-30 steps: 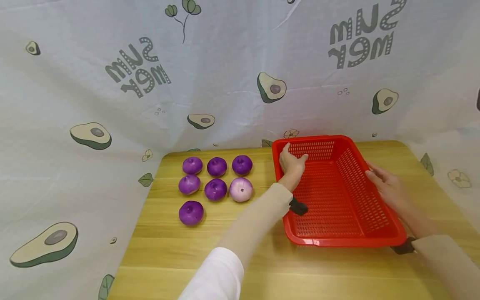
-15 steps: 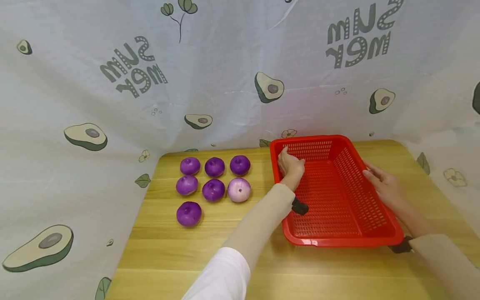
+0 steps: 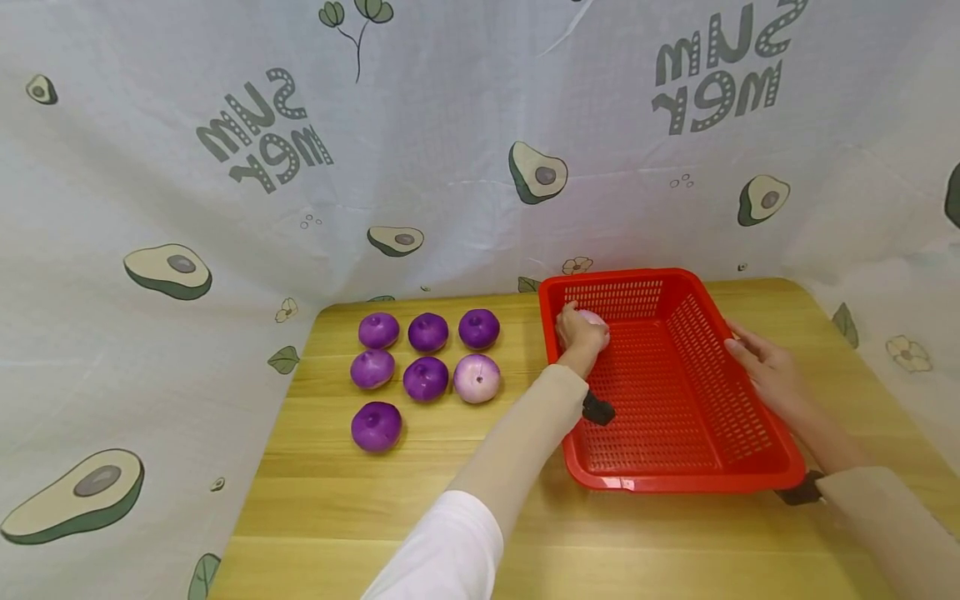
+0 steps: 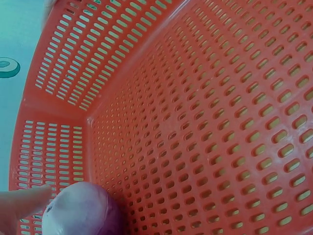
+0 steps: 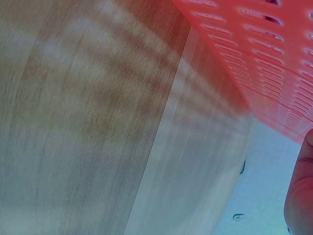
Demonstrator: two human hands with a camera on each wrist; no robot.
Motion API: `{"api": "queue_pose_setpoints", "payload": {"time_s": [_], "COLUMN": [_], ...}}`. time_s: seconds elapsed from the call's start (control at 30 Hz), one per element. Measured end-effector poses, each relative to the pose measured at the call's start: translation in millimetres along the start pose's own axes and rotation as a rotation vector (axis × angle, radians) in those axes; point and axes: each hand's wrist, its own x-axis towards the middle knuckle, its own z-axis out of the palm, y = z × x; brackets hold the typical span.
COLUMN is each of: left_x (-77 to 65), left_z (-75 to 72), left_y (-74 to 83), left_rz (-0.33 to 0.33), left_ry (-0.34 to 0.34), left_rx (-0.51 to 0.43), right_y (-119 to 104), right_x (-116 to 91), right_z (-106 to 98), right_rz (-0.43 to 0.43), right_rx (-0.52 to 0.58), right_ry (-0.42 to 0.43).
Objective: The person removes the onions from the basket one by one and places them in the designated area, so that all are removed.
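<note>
In the head view my left hand [image 3: 581, 340] reaches inside the red plastic basket [image 3: 637, 484], near its far left corner. It grips a pale pinkish-purple onion [image 3: 597, 323], which is partly hidden by the hand. The left wrist view has this onion [image 4: 80, 210] at the lower left, with a fingertip [image 4: 41, 195] against its side. My right hand [image 3: 780, 375] holds the basket's right side, thumb at the rim; its other fingers are mostly hidden behind the wall. At the right edge of the right wrist view, part of that hand [image 5: 299, 205] shows beside the basket wall [image 5: 264, 54].
Several purple onions stand in loose rows at the table's left, among them a dark one [image 3: 377, 427] at the front and a paler one [image 3: 477, 378] closest to the basket. A cloth with avocado prints [image 3: 450, 192] hangs behind the wooden table [image 3: 330, 508].
The pale onion, hidden under my left hand before, now shows at its right side, and the thumb no longer sticks out. My right hand and the basket keep their places.
</note>
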Motion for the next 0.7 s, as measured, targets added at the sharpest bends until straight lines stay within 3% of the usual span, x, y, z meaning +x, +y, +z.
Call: {"api": "queue_pose_setpoints", "payload": {"time_s": [0.27,0.7], "left_x": [4.9,7.6], "left_z": [0.5,-3.3], "left_y": [-2.5,-5.3], "left_rz": [-0.010,0.013], "left_ry": [-0.032,-0.115], "left_rx": [0.024,0.008], "right_y": [-1.4,-0.2], "right_x": [-0.4,-1.7], "right_z": [0.5,1.0], "right_rz": [-0.003,-0.014], "right_rx": [-0.032,0.003], "right_ry": [0.006,0.024]}}
